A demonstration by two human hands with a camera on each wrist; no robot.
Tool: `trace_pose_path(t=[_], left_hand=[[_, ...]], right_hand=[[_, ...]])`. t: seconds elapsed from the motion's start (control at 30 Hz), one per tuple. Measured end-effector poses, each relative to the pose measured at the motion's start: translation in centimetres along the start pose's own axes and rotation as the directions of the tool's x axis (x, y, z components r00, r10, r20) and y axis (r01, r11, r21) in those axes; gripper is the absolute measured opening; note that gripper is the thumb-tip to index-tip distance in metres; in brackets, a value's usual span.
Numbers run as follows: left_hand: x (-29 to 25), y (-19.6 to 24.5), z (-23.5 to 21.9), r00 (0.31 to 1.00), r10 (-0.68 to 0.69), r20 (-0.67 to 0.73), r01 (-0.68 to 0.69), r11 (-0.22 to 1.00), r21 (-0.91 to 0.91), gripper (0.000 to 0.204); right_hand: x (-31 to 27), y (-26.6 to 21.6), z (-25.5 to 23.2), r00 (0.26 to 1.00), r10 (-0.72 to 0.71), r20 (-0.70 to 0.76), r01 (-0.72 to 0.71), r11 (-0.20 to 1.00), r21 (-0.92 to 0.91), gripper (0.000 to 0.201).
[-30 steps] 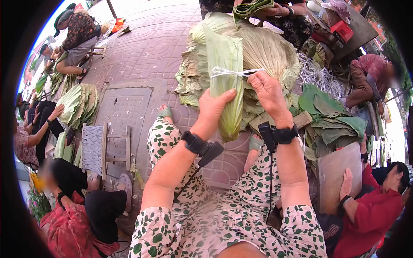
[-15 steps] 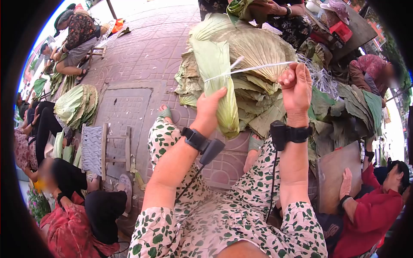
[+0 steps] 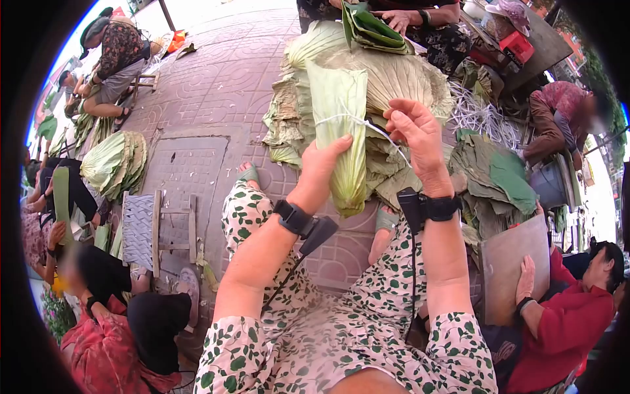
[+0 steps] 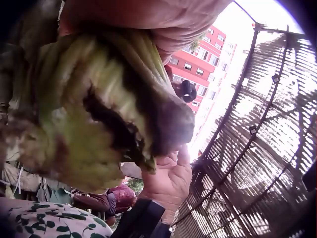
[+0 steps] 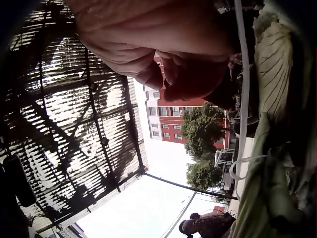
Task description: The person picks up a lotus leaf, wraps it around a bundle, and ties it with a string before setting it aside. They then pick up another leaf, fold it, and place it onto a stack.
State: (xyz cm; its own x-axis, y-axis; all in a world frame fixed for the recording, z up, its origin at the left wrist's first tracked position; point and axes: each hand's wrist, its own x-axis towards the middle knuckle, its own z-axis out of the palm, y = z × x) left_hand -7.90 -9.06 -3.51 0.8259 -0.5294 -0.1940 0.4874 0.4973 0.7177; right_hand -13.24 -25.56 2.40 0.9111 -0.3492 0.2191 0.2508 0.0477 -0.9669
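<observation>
In the head view a folded pale green leaf bundle (image 3: 348, 171) stands upright, a white string (image 3: 338, 117) around its middle. My left hand (image 3: 318, 171) grips the bundle's lower half, thumb across its front. To the right, my right hand (image 3: 420, 141) has loosely bent fingers, with the string's tail passing beside the palm. The bundle's creased lower end (image 4: 74, 144) fills much of the left wrist view, under my left hand (image 4: 148, 20). In the right wrist view the white string (image 5: 243, 99) runs past my right hand (image 5: 163, 39), outside the visible fingertips.
Large stacked leaves (image 3: 410, 72) lie beyond the bundle, with darker leaves (image 3: 489, 180) to the right. A person opposite holds folded green leaves (image 3: 374, 33). A woven stool (image 3: 141, 230) stands left; a person at right holds a board (image 3: 515, 269).
My right hand pulled the string out to the right, then came back toward the bundle; the string now hangs slack. The bundle tilted left and is upright again in my left hand.
</observation>
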Motion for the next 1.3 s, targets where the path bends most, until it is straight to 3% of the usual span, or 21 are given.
trace_pose_path(t=[0.03,0.1,0.17,0.23,0.3,0.37,0.43,0.47,0.53,0.57,0.63,0.67,0.7,0.77,0.83,0.9,0.97,1.03,1.13,1.23,1.3], left_hand=[[-0.1,0.0,0.1,0.999,0.033,-0.007,-0.033,0.997,0.07,0.03],[-0.2,0.0,0.2,0.998,0.065,-0.011,-0.063,0.988,0.141,0.032],[-0.3,-0.1,0.3,0.991,0.131,0.0,-0.128,0.97,0.205,0.032],[-0.3,-0.5,0.3,0.981,0.192,0.03,-0.194,0.958,0.211,0.033],[-0.1,-0.9,0.1,0.966,0.251,0.06,-0.258,0.942,0.214,0.033],[0.1,-1.3,-0.2,0.892,0.431,0.134,-0.444,0.785,0.432,0.035],[-0.3,-0.7,0.1,0.892,0.43,0.143,-0.445,0.772,0.455,0.035],[-0.5,-0.5,0.2,0.891,0.426,0.155,-0.445,0.757,0.478,0.035],[-0.3,-0.7,-0.1,0.903,0.407,0.139,-0.422,0.776,0.468,0.035],[-0.1,-0.9,-0.4,0.914,0.385,0.125,-0.398,0.794,0.46,0.035],[0.6,-1.7,-1.3,0.928,0.356,0.108,-0.36,0.787,0.5,0.035],[1.0,-2.0,-1.7,0.941,0.325,0.095,-0.323,0.776,0.541,0.035],[1.0,-2.0,-1.8,0.94,0.328,0.096,-0.326,0.777,0.538,0.035],[1.0,-1.9,-1.9,0.953,0.295,0.065,-0.235,0.591,0.771,0.04],[1.7,-2.7,-2.6,0.956,0.286,0.056,-0.242,0.67,0.702,0.039],[1.7,-2.7,-2.6,0.96,0.276,0.047,-0.243,0.74,0.628,0.038],[1.1,-1.9,-1.8,0.978,0.208,0.019,-0.194,0.869,0.455,0.036],[1.2,-1.4,-1.8,0.977,0.213,-0.021,-0.187,0.898,0.398,0.039],[1.2,-0.2,-1.9,0.978,0.187,-0.09,-0.16,0.956,0.247,0.04],[1.2,0.8,-1.9,0.975,0.158,-0.155,-0.148,0.986,0.073,0.033],[1.2,1.3,-2.0,0.987,0.125,-0.105,-0.131,0.99,-0.057,0.031]], right_hand=[[-0.1,0.2,0.5,1.0,-0.007,0.024,0.01,0.99,-0.138,0.024],[-0.1,0.5,0.9,1.0,-0.013,0.019,0.016,0.983,-0.185,0.023],[0.2,1.3,0.8,0.974,-0.139,0.181,0.203,0.887,-0.414,0.024],[0.3,1.4,1.3,0.976,-0.103,0.192,0.18,0.878,-0.445,0.026],[0.5,1.7,1.4,0.892,-0.311,0.327,0.451,0.587,-0.673,0.025],[0.4,1.9,1.7,0.899,-0.305,0.315,0.438,0.607,-0.663,0.023],[0.6,2.2,1.9,0.923,-0.337,0.186,0.368,0.629,-0.685,0.018],[0.7,2.2,1.8,0.922,-0.338,0.189,0.37,0.628,-0.684,0.018],[0.7,1.7,1.9,0.979,-0.204,0.003,0.18,0.854,-0.488,0.015],[0.9,1.7,1.8,0.979,-0.204,0.008,0.182,0.853,-0.489,0.015],[1.1,1.8,1.7,0.992,-0.1,0.071,0.114,0.962,-0.247,0.019],[1.0,1.9,1.8,0.998,0.009,0.065,0.0,0.99,-0.139,0.019],[0.8,1.4,1.9,0.998,0.007,0.067,0.003,0.99,-0.142,0.019],[0.5,0.4,2.1,0.992,0.078,0.102,-0.096,0.978,0.185,0.018],[0.6,0.0,1.5,0.991,0.036,0.128,-0.07,0.961,0.268,0.019],[0.8,-0.6,0.7,0.992,0.02,0.122,-0.075,0.884,0.461,0.019],[0.9,-1.2,-0.4,0.996,0.023,0.087,-0.062,0.878,0.475,0.02],[1.1,-1.7,-2.2,0.997,-0.071,0.025,0.042,0.804,0.593,0.019],[1.1,-2.4,-5.9,0.999,-0.037,-0.014,0.037,0.73,0.683,0.019],[-1.0,-2.4,-9.9,0.982,0.08,-0.173,0.027,0.84,0.542,0.019],[-4.5,-1.9,-12.7,0.97,0.078,-0.23,0.024,0.912,0.41,0.019]])
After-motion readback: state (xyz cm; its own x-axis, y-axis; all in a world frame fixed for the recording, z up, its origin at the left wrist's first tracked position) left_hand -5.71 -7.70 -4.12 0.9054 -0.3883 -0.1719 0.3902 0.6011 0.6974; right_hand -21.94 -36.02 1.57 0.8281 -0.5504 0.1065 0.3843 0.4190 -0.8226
